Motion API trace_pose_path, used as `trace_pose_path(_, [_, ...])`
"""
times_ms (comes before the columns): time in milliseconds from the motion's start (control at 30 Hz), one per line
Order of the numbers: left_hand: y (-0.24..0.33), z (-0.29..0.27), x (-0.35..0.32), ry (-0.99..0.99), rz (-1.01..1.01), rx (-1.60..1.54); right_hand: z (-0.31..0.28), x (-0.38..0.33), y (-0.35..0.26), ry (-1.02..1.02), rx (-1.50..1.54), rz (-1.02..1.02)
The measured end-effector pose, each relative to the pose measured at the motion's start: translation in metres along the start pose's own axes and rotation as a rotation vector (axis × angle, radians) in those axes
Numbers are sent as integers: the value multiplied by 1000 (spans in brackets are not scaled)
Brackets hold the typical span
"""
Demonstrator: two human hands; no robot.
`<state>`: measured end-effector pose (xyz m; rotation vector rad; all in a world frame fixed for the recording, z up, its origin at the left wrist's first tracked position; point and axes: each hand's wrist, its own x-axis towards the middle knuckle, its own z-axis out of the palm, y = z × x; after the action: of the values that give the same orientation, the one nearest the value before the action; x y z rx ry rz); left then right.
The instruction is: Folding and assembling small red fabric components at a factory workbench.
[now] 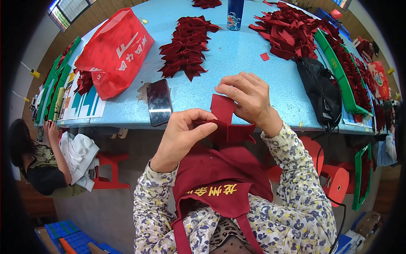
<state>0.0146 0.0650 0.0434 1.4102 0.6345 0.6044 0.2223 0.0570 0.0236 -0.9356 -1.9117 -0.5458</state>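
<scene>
In front of my apron, at the table's near edge, is a dark red fabric bow (241,132) with notched ends. A flat red fabric strip (222,109) stands up from its middle. My left hand (184,133) is closed on the bow's left side, thumb on top and fingertips partly hidden by the fabric. My right hand (248,98) bends over the strip's upper right corner, its fingers curled and seemingly pinching that edge. The right thumb is mostly hidden.
On the blue table (127,111) are a phone (159,103), a red bag (118,55), a row of red bows (185,46), a larger bow heap (283,31), a dark blue bottle (234,15), a black pouch (320,91) and green trays (338,70). Another person (44,161) sits at left.
</scene>
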Motion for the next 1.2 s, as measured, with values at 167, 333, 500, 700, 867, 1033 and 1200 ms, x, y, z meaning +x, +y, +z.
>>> trace_pose_path(167, [-12,-4,4,-2,-34,-73,10,0,4,1,19,13])
trace_pose_path(333, [-28,-12,7,-30,-44,-116,15,1,4,-25,21,9])
trace_pose_path(500, [-32,-14,6,15,-66,-179,20,1,-1,-62,19,3])
trace_pose_path(700, [-42,-16,5,-16,-99,-209,23,-1,0,-38,-20,-10])
trace_pose_path(867, [-53,-21,6,-65,-148,-215,23,-2,-1,-57,-39,-10])
trace_pose_path(1033, [-53,-18,7,17,-111,-238,20,3,-5,24,-19,55])
trace_pose_path(1200, [-49,-16,8,119,55,-147,-1,16,-21,85,18,-88])
